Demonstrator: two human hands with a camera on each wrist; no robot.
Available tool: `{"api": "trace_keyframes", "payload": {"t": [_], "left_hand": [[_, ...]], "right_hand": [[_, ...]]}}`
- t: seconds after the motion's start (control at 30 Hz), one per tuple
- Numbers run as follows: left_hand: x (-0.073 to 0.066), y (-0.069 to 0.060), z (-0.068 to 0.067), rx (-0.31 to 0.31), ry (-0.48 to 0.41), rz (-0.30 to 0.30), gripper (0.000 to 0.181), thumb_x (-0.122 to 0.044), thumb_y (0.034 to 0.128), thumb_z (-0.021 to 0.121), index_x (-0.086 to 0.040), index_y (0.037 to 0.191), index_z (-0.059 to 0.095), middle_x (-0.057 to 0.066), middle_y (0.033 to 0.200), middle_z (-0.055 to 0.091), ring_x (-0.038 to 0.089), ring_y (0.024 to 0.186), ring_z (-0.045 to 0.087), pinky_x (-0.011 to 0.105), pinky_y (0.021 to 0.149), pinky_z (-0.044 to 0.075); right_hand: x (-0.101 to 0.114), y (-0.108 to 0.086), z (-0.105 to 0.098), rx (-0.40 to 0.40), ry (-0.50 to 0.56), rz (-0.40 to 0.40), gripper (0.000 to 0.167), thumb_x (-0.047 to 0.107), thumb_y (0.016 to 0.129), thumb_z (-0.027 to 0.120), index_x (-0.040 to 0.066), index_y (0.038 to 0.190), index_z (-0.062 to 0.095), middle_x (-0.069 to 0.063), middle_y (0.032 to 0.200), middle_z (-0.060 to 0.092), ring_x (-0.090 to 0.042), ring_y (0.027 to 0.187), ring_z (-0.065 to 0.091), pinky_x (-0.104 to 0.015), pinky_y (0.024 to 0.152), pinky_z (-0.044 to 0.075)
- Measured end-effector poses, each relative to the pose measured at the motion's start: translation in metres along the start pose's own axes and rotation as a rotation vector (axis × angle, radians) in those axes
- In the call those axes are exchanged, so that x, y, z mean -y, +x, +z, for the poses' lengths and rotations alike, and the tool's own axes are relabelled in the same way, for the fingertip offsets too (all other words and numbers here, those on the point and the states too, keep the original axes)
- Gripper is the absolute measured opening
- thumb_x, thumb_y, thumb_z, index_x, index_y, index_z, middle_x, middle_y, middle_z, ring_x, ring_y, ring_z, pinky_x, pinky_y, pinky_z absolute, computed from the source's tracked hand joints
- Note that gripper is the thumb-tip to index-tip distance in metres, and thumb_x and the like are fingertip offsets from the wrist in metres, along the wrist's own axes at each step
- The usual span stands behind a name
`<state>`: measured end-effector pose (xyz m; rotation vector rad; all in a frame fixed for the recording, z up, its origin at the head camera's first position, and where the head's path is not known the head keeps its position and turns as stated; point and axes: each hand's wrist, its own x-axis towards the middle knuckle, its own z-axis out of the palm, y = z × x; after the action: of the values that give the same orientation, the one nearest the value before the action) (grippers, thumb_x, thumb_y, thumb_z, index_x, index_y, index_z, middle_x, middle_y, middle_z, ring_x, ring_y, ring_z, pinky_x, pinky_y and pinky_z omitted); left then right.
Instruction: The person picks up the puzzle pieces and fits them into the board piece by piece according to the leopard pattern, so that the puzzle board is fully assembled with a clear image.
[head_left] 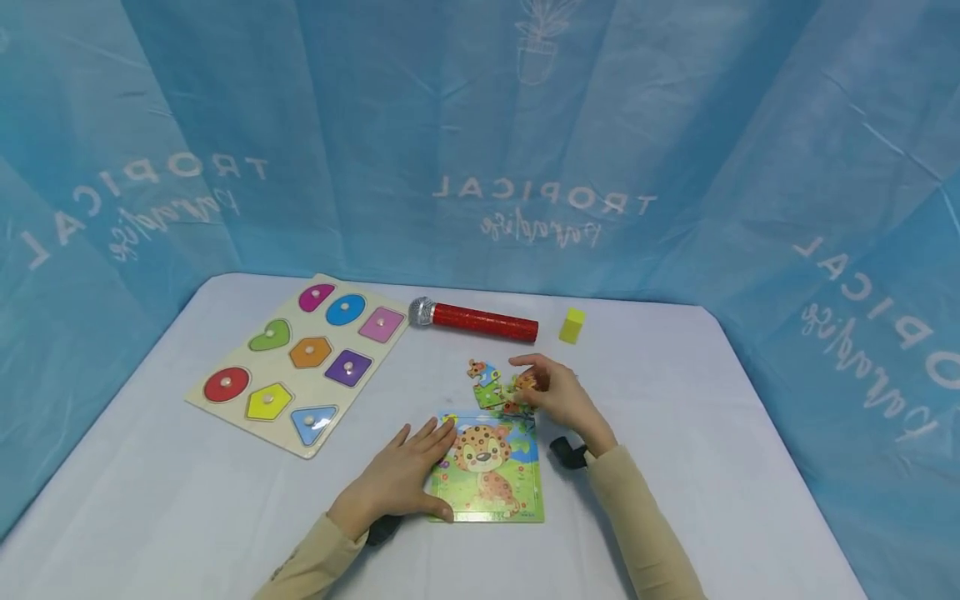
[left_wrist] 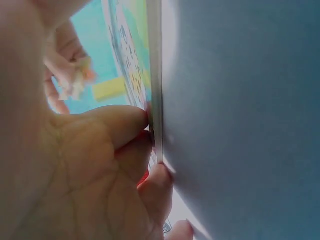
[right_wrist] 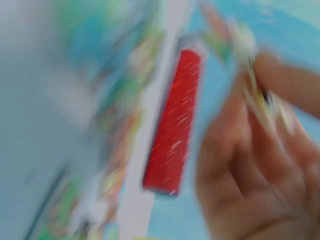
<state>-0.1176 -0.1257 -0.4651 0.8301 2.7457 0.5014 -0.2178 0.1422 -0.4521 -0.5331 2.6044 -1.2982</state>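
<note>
A square puzzle board (head_left: 491, 475) with a leopard picture lies on the table. My left hand (head_left: 401, 475) rests along its left side, fingers spread and mostly straight, fingertips touching the board's edge (left_wrist: 156, 90) in the left wrist view. Just beyond the board's top edge, my right hand (head_left: 564, 400) pinches small jigsaw pieces (right_wrist: 260, 102) between thumb and fingers; blur hides how many. Near those fingertips, in the head view, are more jigsaw pieces (head_left: 487, 393), one showing a small orange animal. It is unclear which of these are held and which lie on the table.
Behind the pieces lies a red toy microphone (head_left: 486, 322) with a silver head. To its right stands a yellow block (head_left: 572, 326). A wooden shape board (head_left: 247, 354) with knobbed coloured shapes lies at the left. Blue curtains (head_left: 480, 125) hang behind the white table (head_left: 675, 500).
</note>
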Motion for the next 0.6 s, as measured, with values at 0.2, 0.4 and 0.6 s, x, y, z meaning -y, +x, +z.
{"api": "trace_keyframes", "payload": {"t": [0.2,0.4,0.6], "left_hand": [[0.000,0.000,0.001,0.008,-0.024,-0.010,0.112,-0.059,0.0653,0.079,-0.002,0.150,0.033,0.013,0.159,0.028,0.037,0.148,0.023,0.063,0.117,0.020],[0.001,0.000,0.002,0.024,-0.052,-0.029,0.113,-0.059,0.0633,0.080,-0.004,0.150,0.033,0.012,0.160,0.027,0.035,0.149,0.022,0.061,0.118,0.018],[0.001,0.001,0.000,0.023,-0.046,-0.029,0.113,-0.058,0.0629,0.081,-0.003,0.150,0.034,0.012,0.159,0.028,0.036,0.148,0.022,0.062,0.117,0.019]], "right_hand": [[0.017,-0.014,0.026,0.377,-0.082,-0.053,0.021,0.016,0.085,0.074,0.015,0.106,0.069,0.002,0.076,0.060,-0.009,0.064,0.047,-0.022,0.058,0.042],[0.027,-0.022,0.049,0.243,-0.305,-0.023,0.024,0.024,0.078,0.082,0.015,0.092,0.065,0.004,0.084,0.058,-0.009,0.070,0.050,-0.025,0.060,0.044],[0.025,-0.019,0.051,0.218,-0.311,-0.022,0.030,0.029,0.076,0.083,0.014,0.093,0.064,0.003,0.081,0.054,-0.010,0.067,0.048,-0.024,0.058,0.041]]}}
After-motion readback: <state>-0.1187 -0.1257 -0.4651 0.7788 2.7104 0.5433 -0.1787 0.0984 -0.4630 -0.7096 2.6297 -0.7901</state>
